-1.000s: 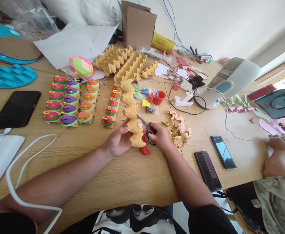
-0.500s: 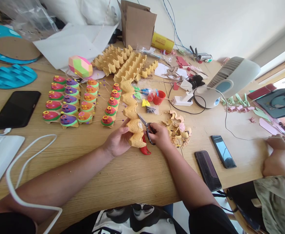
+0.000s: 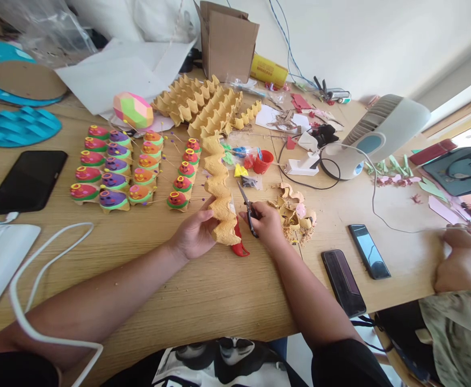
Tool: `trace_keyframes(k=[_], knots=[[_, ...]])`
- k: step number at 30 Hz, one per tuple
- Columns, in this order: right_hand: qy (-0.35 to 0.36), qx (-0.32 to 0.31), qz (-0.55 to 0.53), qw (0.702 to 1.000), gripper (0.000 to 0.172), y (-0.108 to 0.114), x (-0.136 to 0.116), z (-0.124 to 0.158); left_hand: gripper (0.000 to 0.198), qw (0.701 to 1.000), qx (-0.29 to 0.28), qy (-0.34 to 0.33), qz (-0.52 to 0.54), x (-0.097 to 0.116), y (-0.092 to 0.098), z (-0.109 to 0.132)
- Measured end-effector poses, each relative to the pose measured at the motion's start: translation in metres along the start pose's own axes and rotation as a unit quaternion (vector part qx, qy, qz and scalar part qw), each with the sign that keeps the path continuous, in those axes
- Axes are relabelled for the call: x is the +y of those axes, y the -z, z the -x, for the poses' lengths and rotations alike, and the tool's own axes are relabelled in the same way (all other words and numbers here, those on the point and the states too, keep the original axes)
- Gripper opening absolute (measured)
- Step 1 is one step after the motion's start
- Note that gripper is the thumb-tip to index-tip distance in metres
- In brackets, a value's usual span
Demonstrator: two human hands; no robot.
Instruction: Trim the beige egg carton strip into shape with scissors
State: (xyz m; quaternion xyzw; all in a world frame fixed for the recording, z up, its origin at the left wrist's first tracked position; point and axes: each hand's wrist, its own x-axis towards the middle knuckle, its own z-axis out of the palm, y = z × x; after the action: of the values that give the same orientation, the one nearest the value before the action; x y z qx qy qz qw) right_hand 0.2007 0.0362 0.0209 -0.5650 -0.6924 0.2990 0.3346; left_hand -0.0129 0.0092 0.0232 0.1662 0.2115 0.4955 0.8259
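Observation:
My left hand (image 3: 197,232) grips the near end of a yellow egg carton strip (image 3: 220,185), a wavy row of cups held lengthwise away from me. Just right of the strip, my right hand (image 3: 266,223) is closed round the handles of black scissors (image 3: 248,207). Their blades point up and left, apart from the carton. Under the strip's near end, a red object (image 3: 240,247) lies partly hidden on the table. Left of the strip stand rows of carton cups with painted faces, in red (image 3: 185,176), orange (image 3: 146,168) and purple (image 3: 114,180).
Carton scraps (image 3: 295,215) lie right of my right hand, near two phones (image 3: 342,282) (image 3: 370,251). Uncut egg cartons (image 3: 215,110), a cardboard box (image 3: 227,45) and a red cup (image 3: 263,161) are farther back. A white fan (image 3: 380,131) and another person's hands (image 3: 458,255) are at the right.
The scissors have moved slightly right, away from the carton strip, and their blades look closer together. The strip has turned slightly; my left hand stays almost in place.

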Motion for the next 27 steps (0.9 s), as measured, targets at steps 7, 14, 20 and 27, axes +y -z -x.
trace_keyframes(k=[7,14,20,27], knots=[[-0.013,0.027,-0.059,0.998,0.045,0.001,-0.003,0.001,0.055,1.0,0.0,-0.017,-0.022,-0.001,0.002,-0.002],[0.013,-0.019,-0.095,0.995,0.039,0.001,0.0,0.0,0.048,0.999,-0.008,-0.026,-0.022,-0.003,0.001,-0.003],[0.012,-0.032,-0.112,0.993,0.038,0.002,-0.003,0.001,0.048,0.999,-0.013,-0.028,-0.042,-0.003,-0.002,-0.004],[-0.054,-0.152,-0.335,0.928,0.049,-0.001,-0.012,0.004,0.059,0.999,-0.03,-0.03,-0.029,-0.005,0.001,-0.005]])
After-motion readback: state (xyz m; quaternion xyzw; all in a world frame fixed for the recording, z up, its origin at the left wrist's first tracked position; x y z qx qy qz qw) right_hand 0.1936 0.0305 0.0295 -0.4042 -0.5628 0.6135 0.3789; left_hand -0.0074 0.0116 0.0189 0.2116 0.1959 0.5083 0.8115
